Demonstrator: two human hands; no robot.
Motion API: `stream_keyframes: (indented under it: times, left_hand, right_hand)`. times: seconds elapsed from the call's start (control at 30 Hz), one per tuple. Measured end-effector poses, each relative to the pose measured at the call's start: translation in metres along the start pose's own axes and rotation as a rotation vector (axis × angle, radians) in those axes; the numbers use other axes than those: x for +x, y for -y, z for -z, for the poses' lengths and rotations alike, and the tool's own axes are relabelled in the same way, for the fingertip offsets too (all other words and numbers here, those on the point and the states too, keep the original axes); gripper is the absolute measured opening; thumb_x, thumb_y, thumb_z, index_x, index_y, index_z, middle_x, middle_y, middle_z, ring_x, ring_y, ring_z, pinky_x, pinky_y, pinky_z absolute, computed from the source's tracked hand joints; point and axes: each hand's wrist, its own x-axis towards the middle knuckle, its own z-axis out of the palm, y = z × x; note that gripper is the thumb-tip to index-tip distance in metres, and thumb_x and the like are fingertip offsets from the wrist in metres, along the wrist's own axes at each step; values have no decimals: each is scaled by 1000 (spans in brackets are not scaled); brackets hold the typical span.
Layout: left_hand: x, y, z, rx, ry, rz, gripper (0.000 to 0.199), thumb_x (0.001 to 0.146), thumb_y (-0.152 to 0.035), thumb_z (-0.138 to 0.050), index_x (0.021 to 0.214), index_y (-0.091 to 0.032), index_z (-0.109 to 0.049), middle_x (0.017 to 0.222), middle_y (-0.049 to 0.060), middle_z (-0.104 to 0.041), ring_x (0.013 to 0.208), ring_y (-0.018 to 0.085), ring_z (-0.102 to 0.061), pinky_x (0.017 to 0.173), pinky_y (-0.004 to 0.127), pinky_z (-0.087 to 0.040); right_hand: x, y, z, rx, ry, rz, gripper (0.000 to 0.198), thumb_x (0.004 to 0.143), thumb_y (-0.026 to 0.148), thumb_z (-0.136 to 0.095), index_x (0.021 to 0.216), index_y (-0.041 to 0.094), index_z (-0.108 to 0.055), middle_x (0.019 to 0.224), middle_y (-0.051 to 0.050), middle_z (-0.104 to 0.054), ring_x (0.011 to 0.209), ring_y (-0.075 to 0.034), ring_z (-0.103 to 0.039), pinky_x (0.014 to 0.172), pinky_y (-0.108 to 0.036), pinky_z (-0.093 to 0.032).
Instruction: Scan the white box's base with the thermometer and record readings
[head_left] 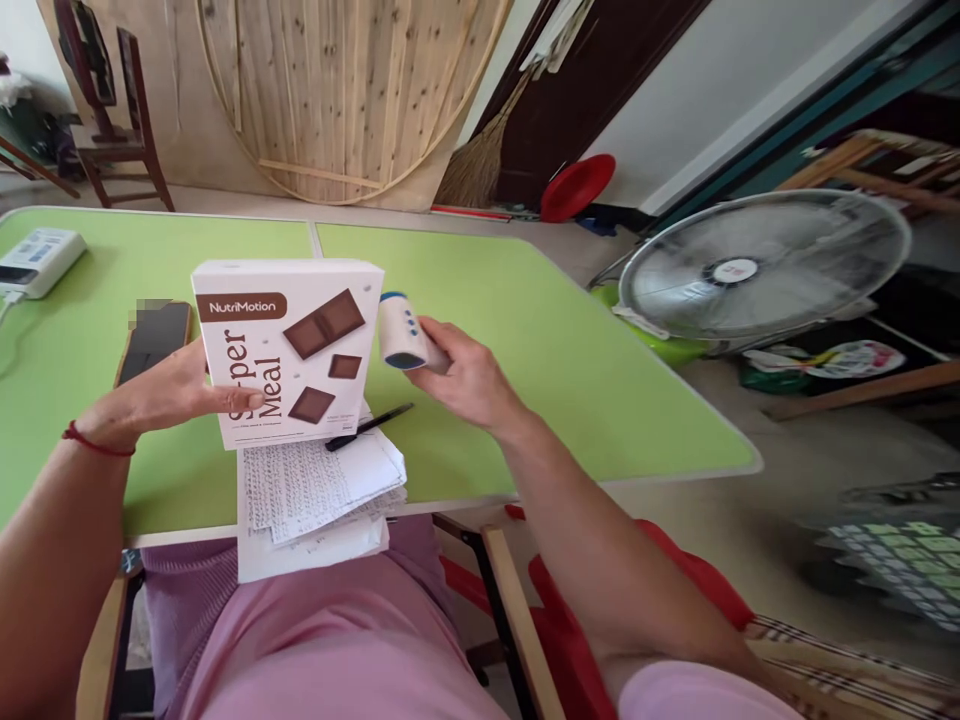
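Centrally, a white carton (289, 345) printed "NutriMotion" stands tilted in front of the wearer, over a stack of handwritten papers (322, 500) at the near edge of the green counter (600, 400). The left hand (169, 392) has its grip closed on the carton's left side, thumb laid across the front; the right hand (476, 375) has its grip wrapped around a white handheld device (401, 335) with blue buttons, just beside the carton's right edge. Both things are already taken up, and neither is set down; the handling appears to be midway, with the carton's visible faces unopened.

Hidden or uncertain: the left fingers pass behind the carton, and the thumb covers part of the large lettering. Whether device and carton touch, or whether the carton's base rests on the papers, cannot be told. The carton overlaps part of the papers; their handwriting is too small to read. A pixelated patch masks one corner of the phone (160, 342), and the left border cuts off the white power bank (56, 255).
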Motion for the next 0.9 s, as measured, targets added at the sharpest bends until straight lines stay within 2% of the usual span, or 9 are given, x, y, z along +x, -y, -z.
stream_keyframes:
  times: [0.13, 0.23, 0.37, 0.47, 0.53, 0.6, 0.67, 0.77, 0.9]
  left_hand:
    - [-2, -3, -1, 2, 17, 14, 62, 80, -29, -70, 135, -13, -48, 127, 10, -62, 110, 22, -60, 87, 33, -52]
    - [-2, -5, -2, 15, -5, 50, 57, 78, -29, -71, 129, -13, -52, 119, 9, -67, 102, 21, -63, 82, 33, -54]
    - [-2, -7, -3, 43, -103, 129, 54, 73, -34, -73, 119, -12, -59, 102, 8, -71, 89, 23, -65, 69, 32, -56]
    - [-3, -2, 0, 72, -186, 141, 55, 71, -39, -76, 115, -12, -61, 101, 9, -71, 90, 24, -65, 73, 35, -55]
    - [-3, 4, 3, 144, -268, 104, 63, 70, -43, -77, 122, -13, -58, 111, 9, -70, 98, 25, -64, 81, 37, -54]
    - [-3, 11, 6, 271, -363, 68, 74, 69, -47, -79, 129, -13, -52, 120, 10, -66, 105, 25, -61, 89, 37, -51]
    - [-1, 17, 8, 364, -416, 49, 80, 70, -49, -79, 134, -13, -47, 124, 9, -64, 109, 24, -59, 93, 37, -48]
    - [2, 22, 7, 355, -377, 32, 76, 74, -50, -76, 134, -13, -48, 124, 10, -64, 110, 24, -58, 93, 35, -48]
    - [4, 22, 8, 353, -222, 4, 60, 81, -53, -66, 123, -11, -57, 122, 11, -64, 107, 22, -60, 91, 32, -48]
  right_hand:
    - [2, -16, -17, -194, 215, -21, 51, 71, 20, -62, 122, 23, -58, 111, -7, -70, 101, -30, -64, 90, -49, -49]
    - [-5, -13, -27, -239, 277, 11, 51, 73, 21, -60, 123, 21, -57, 114, -9, -69, 107, -31, -61, 95, -49, -45]
    - [-9, -13, -27, -257, 323, 89, 52, 76, 20, -56, 127, 21, -55, 119, -10, -65, 111, -31, -57, 95, -49, -44]
    - [-11, -17, -26, -260, 276, 151, 53, 75, 18, -55, 128, 20, -54, 122, -12, -63, 111, -32, -56, 93, -52, -45]
    - [-12, -18, -26, -249, 168, 208, 50, 74, 16, -56, 124, 19, -57, 119, -13, -63, 110, -32, -57, 93, -52, -46]
    - [-13, -15, -25, -228, 33, 276, 40, 74, 15, -58, 113, 18, -63, 108, -13, -66, 102, -30, -60, 88, -49, -48]
    - [-15, -10, -22, -193, -40, 345, 26, 76, 13, -58, 100, 18, -68, 92, -10, -69, 86, -26, -64, 77, -44, -51]
    - [-19, 0, -16, -138, -1, 429, 18, 80, 11, -58, 92, 18, -69, 73, -4, -68, 67, -19, -62, 65, -36, -50]
    - [-30, 9, -5, -183, -7, 437, 15, 82, 11, -58, 92, 18, -68, 65, -1, -66, 62, -17, -60, 64, -34, -49]
